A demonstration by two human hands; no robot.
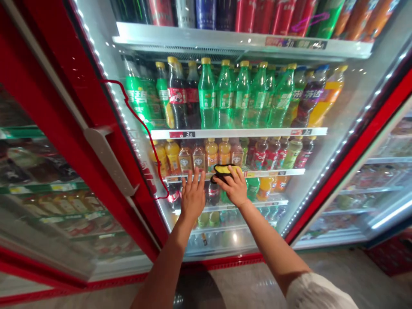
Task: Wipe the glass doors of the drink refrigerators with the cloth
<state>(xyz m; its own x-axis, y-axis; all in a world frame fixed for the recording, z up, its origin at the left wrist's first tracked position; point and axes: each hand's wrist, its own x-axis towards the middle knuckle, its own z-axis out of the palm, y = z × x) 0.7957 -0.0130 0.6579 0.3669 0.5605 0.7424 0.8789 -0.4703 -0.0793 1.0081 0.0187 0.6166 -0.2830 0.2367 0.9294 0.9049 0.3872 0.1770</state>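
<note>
My right hand (pixel 236 187) presses a yellow cloth with a black edge (pixel 229 170) against the glass door of a drinks cooler. Its fingers lie over the cloth's lower right part. To the left of it, my left hand (pixel 193 195) is raised at the glass, fingers stretched out and nothing in it. Behind both hands, through the glass, stand rows of small bottles on a white shelf (pixel 273 173). Green bottles (pixel 242 96) and dark cola bottles stand one shelf higher.
A grey door handle (pixel 111 161) is on the red frame at the left. Another glass door with shelved bottles is further left. More cooler shelves (pixel 363 189) show at the right, above a grey floor (pixel 334 283).
</note>
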